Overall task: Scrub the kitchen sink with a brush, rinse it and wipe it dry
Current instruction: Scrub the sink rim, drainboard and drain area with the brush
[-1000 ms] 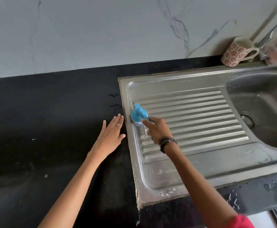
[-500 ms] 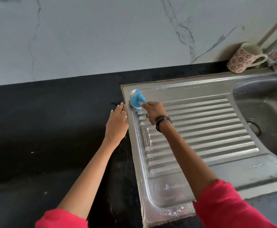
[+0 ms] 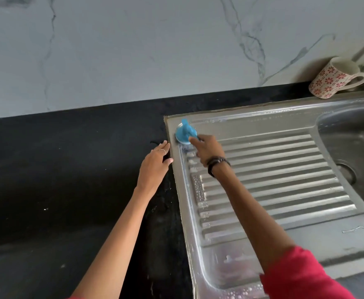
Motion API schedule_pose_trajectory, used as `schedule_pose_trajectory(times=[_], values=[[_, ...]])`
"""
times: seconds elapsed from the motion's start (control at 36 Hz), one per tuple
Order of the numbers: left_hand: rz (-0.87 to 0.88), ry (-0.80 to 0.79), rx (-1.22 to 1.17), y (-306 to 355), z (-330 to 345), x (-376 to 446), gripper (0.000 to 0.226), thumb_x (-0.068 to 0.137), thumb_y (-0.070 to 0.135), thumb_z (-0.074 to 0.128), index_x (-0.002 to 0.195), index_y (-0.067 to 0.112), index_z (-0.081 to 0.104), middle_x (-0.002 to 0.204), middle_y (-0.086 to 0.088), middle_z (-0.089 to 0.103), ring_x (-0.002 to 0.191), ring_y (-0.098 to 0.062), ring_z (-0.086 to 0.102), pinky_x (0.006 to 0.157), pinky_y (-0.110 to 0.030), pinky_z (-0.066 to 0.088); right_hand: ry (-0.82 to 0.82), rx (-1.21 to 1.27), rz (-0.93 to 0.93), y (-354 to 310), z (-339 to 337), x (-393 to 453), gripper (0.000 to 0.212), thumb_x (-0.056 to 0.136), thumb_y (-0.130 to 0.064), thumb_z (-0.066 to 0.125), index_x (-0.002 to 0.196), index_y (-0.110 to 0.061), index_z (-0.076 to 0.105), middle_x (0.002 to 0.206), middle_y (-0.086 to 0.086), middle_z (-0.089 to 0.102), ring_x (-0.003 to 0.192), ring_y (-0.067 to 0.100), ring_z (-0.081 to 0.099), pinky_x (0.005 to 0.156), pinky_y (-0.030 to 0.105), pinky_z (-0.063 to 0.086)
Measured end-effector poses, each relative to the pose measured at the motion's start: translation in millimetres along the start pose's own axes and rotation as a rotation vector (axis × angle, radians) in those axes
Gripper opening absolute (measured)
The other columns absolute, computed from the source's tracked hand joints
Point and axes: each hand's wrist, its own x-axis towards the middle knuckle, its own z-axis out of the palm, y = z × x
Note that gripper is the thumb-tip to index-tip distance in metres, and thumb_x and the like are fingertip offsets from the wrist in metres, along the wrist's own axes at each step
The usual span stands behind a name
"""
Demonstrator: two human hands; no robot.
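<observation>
Right hand (image 3: 207, 150) holds the brush (image 3: 185, 133), fingers curled round its blue handle, arm stretched forward across the drainboard (image 3: 274, 180). Brush sits pressed on the far left corner of the sink (image 3: 241, 124), just inside the rim. Left hand (image 3: 155, 167) lies flat on the black counter (image 3: 68, 169), fingers straight and together, thumb tip touching the sink's left edge. Suds along the drainboard's left side. Basin (image 3: 353, 143) at right. 1 mug (image 3: 332, 77) behind the sink.
</observation>
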Motion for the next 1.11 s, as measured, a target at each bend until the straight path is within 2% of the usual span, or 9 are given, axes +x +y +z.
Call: schedule_pose_trajectory(times=[0.11, 0.25, 0.42, 0.56, 0.67, 0.75, 0.83, 0.92, 1.11], values=[[-0.002, -0.006, 0.025, 1, -3, 2, 0.054, 0.092, 0.015, 0.056, 0.143, 0.015, 0.036, 0.150, 0.005, 0.033, 0.139, -0.009, 0.028, 0.112, -0.026, 0.022, 0.038, -0.067, -0.040, -18, 4, 30, 0.030, 0.094, -0.029, 0.048, 0.101, -0.003, 0.062, 0.067, 0.001, 0.049, 0.058, 0.013, 0.045, 0.061, 0.030, 0.042], [-0.007, 0.001, 0.031, 4, -5, 1, 0.053, 0.091, 0.014, 0.058, 0.141, 0.013, 0.039, 0.149, 0.004, 0.035, 0.137, -0.011, 0.032, 0.110, -0.026, 0.026, 0.025, -0.109, -0.050, 5, 6, -5, 0.026, 0.096, -0.030, 0.047, 0.105, -0.010, 0.060, 0.065, -0.004, 0.046, 0.052, 0.007, 0.040, 0.049, 0.019, 0.034], [-0.015, 0.009, 0.062, 5, -5, 2, 0.054, 0.091, 0.016, 0.058, 0.141, 0.015, 0.038, 0.149, 0.005, 0.035, 0.137, -0.011, 0.032, 0.110, -0.028, 0.027, 0.051, -0.226, -0.100, 19, 7, -38, 0.030, 0.095, -0.034, 0.047, 0.110, -0.012, 0.062, 0.075, 0.003, 0.055, 0.063, 0.017, 0.048, 0.056, 0.030, 0.039], [-0.010, -0.011, 0.077, 5, -5, 4, 0.056, 0.091, 0.015, 0.058, 0.142, 0.013, 0.036, 0.150, 0.005, 0.032, 0.138, -0.012, 0.031, 0.110, -0.027, 0.026, 0.097, -0.196, -0.132, -11, 10, 9, 0.028, 0.096, -0.031, 0.047, 0.108, -0.009, 0.059, 0.080, 0.004, 0.055, 0.060, 0.011, 0.047, 0.059, 0.025, 0.045], [-0.011, -0.021, 0.091, 5, -6, 4, 0.055, 0.093, 0.016, 0.056, 0.143, 0.014, 0.035, 0.151, 0.005, 0.031, 0.139, -0.012, 0.030, 0.111, -0.028, 0.025, 0.094, -0.220, -0.130, -25, 1, 40, 0.031, 0.096, -0.030, 0.047, 0.105, -0.004, 0.061, 0.083, 0.007, 0.055, 0.067, 0.016, 0.050, 0.069, 0.031, 0.049], [-0.014, -0.030, 0.091, 4, -6, 4, 0.054, 0.093, 0.016, 0.055, 0.143, 0.014, 0.035, 0.151, 0.006, 0.031, 0.138, -0.012, 0.030, 0.110, -0.029, 0.027, 0.039, -0.212, -0.123, -16, 1, 28, 0.029, 0.095, -0.030, 0.049, 0.105, -0.005, 0.060, 0.082, 0.006, 0.056, 0.058, 0.011, 0.047, 0.060, 0.026, 0.046], [-0.011, -0.026, 0.109, 4, -5, 6, 0.054, 0.093, 0.018, 0.056, 0.143, 0.016, 0.035, 0.151, 0.007, 0.031, 0.138, -0.012, 0.031, 0.110, -0.029, 0.028, 0.017, -0.304, -0.126, -1, 8, 4, 0.022, 0.096, -0.031, 0.047, 0.095, -0.012, 0.059, 0.077, 0.003, 0.054, 0.056, 0.010, 0.045, 0.053, 0.022, 0.043], [-0.008, -0.015, 0.155, 3, -5, 8, 0.054, 0.092, 0.017, 0.057, 0.142, 0.016, 0.036, 0.151, 0.006, 0.032, 0.138, -0.013, 0.031, 0.109, -0.029, 0.029, 0.100, -0.353, -0.161, -1, 15, 5, 0.028, 0.096, -0.033, 0.045, 0.096, -0.009, 0.059, 0.077, 0.005, 0.056, 0.063, 0.016, 0.051, 0.065, 0.033, 0.053], [-0.034, -0.049, 0.220, 8, -4, 13, 0.054, 0.093, 0.014, 0.055, 0.143, 0.015, 0.035, 0.151, 0.005, 0.031, 0.137, -0.017, 0.034, 0.106, -0.032, 0.035, 0.165, -0.468, -0.219, -21, 10, 34, 0.030, 0.098, -0.032, 0.043, 0.112, -0.009, 0.056, 0.096, 0.008, 0.062, 0.072, 0.015, 0.058, 0.073, 0.031, 0.056]])
